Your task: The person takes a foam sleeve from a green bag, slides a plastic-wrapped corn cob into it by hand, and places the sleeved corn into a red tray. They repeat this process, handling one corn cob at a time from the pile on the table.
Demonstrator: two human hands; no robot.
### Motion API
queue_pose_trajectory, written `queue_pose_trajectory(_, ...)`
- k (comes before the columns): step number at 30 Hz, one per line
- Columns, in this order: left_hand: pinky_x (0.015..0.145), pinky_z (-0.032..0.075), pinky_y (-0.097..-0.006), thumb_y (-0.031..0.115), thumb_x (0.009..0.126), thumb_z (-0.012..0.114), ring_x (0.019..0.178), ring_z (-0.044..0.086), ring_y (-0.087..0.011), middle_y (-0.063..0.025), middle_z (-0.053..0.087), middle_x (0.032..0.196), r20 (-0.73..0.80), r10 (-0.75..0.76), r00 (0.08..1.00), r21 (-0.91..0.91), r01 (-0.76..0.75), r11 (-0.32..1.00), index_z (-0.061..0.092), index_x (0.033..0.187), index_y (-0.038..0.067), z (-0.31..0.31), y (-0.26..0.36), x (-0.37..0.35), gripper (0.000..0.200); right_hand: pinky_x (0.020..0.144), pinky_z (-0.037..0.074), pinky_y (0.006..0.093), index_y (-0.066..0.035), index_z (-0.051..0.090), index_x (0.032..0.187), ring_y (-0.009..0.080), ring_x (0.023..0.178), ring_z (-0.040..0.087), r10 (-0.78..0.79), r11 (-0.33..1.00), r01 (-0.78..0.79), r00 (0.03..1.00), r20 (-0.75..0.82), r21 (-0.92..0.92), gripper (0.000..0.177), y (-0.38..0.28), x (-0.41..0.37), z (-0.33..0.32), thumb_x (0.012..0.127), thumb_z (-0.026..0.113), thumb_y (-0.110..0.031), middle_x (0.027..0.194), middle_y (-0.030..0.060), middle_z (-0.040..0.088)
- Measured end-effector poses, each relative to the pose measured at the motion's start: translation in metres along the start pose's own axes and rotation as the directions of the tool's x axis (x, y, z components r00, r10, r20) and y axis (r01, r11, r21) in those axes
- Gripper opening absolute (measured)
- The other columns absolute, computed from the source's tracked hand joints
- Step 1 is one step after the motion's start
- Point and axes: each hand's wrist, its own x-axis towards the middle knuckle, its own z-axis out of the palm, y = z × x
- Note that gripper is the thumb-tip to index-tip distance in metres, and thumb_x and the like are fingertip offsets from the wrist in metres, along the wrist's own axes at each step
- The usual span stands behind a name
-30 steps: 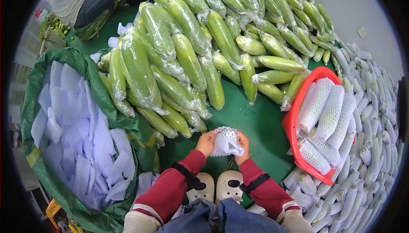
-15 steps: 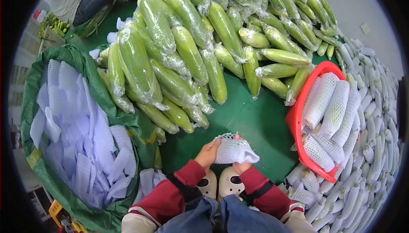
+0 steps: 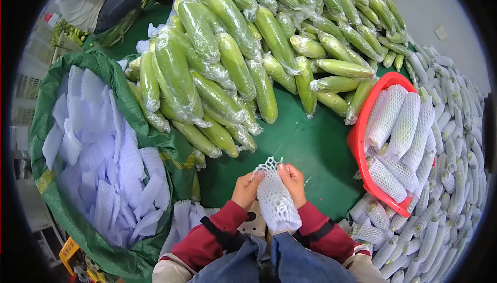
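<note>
Both hands hold a white foam net sleeve (image 3: 277,200) upright in front of my body. My left hand (image 3: 247,190) grips its left upper edge, thumb laid against the mesh. On the opposite edge, my right hand (image 3: 293,182) is closed with the thumb pressed to the rim. The loose mesh rim points away from me, and the sleeve's lower end hangs over my lap. Beyond my hands lies a heap of long green gourds (image 3: 235,65) wrapped in clear film.
A green woven sack (image 3: 39,127) on the left holds flat foam sleeves (image 3: 111,179). At right, a red basket (image 3: 357,148) contains sleeved gourds (image 3: 404,133), beside a large pile of more (image 3: 455,179). A seated person (image 3: 134,3) is at the upper left.
The foam sleeve has turned from lying sideways to upright, its mesh rim now away from me. My right hand has moved up along it to the rim.
</note>
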Motion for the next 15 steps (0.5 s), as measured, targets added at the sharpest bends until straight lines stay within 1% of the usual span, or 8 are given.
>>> queue_pose_trajectory(2,0.061,0.042,-0.0225,0.027,0.095,0.054,0.069,0.049,-0.0033,0.0030,0.060,0.075,-0.019,0.105,0.994,0.228,-0.098,0.969,0.065,0.093,-0.002,-0.012,-0.012,0.010,0.031,0.053,0.032,0.0193,-0.007,0.055,0.074,0.0007,0.061,0.039,-0.047,0.998,0.048,0.999,-0.013,0.052,0.029,0.007,-0.003,0.000,0.094,0.057,-0.027,0.067,-0.0077,0.048)
queue_pose_trajectory(5,0.059,0.041,-0.0226,0.025,0.094,0.055,0.066,0.047,-0.0029,0.0036,0.058,0.071,-0.026,0.153,0.988,0.267,-0.140,0.953,0.064,0.090,-0.003,-0.007,-0.002,0.004,0.030,0.056,0.034,0.0190,-0.006,0.056,0.077,0.0010,0.062,0.041,0.020,0.996,-0.017,0.999,-0.037,0.083,0.028,0.001,-0.003,0.003,0.095,0.055,-0.027,0.071,-0.0063,0.051)
queue_pose_trajectory(6,0.059,0.041,-0.0227,0.025,0.094,0.055,0.067,0.048,-0.0031,0.0033,0.059,0.072,-0.024,0.145,0.989,0.244,-0.135,0.961,0.064,0.091,-0.003,-0.005,-0.003,0.002,0.029,0.056,0.035,0.0194,-0.006,0.056,0.077,0.0010,0.062,0.040,0.015,0.998,-0.012,0.999,-0.041,0.061,0.028,-0.010,-0.006,0.009,0.095,0.055,-0.027,0.070,-0.0063,0.051)
queue_pose_trajectory(8,0.059,0.042,-0.0228,0.023,0.093,0.055,0.067,0.049,-0.0035,0.0027,0.059,0.073,-0.023,0.132,0.991,0.199,-0.125,0.972,0.064,0.092,-0.003,-0.002,-0.004,-0.002,0.028,0.055,0.035,0.0193,-0.006,0.056,0.077,0.0009,0.062,0.040,0.026,0.999,-0.023,0.998,-0.059,0.048,0.028,0.002,-0.001,0.005,0.095,0.054,-0.028,0.069,-0.0063,0.051)
queue_pose_trajectory(11,0.060,0.043,-0.0230,0.022,0.093,0.056,0.066,0.050,-0.0047,0.0024,0.061,0.073,-0.053,0.112,0.992,0.283,-0.092,0.955,0.065,0.093,-0.004,0.006,0.015,-0.010,0.027,0.054,0.035,0.0193,-0.006,0.056,0.078,0.0009,0.061,0.040,0.029,1.000,-0.028,0.997,-0.077,0.012,0.029,0.017,0.002,-0.001,0.096,0.053,-0.028,0.069,-0.0063,0.051)
queue_pose_trajectory(12,0.061,0.043,-0.0232,0.022,0.093,0.056,0.067,0.050,-0.0052,0.0019,0.061,0.075,-0.042,0.119,0.992,0.276,-0.103,0.956,0.064,0.094,-0.004,0.005,0.012,-0.008,0.027,0.054,0.035,0.0193,-0.006,0.056,0.078,0.0010,0.061,0.040,0.035,0.999,-0.036,0.996,-0.079,-0.002,0.029,0.020,0.001,-0.001,0.096,0.052,-0.028,0.069,-0.0063,0.051)
queue_pose_trajectory(14,0.064,0.045,-0.0237,0.020,0.093,0.055,0.070,0.052,-0.0062,0.0010,0.063,0.079,-0.024,0.132,0.991,0.264,-0.121,0.957,0.064,0.097,-0.004,0.007,-0.001,0.000,0.026,0.054,0.036,0.0195,-0.006,0.056,0.078,0.0014,0.061,0.041,0.017,1.000,-0.016,0.985,-0.172,0.010,0.029,0.017,-0.002,0.000,0.096,0.052,-0.028,0.069,-0.0059,0.051)
queue_pose_trajectory(15,0.066,0.045,-0.0239,0.020,0.094,0.055,0.071,0.052,-0.0066,0.0006,0.063,0.081,-0.022,0.134,0.991,0.212,-0.126,0.969,0.063,0.099,-0.004,0.008,-0.012,0.006,0.026,0.053,0.037,0.0195,-0.006,0.056,0.078,0.0016,0.060,0.042,0.004,1.000,0.001,0.979,-0.203,0.024,0.029,0.012,0.000,0.005,0.096,0.052,-0.028,0.069,-0.0057,0.052)
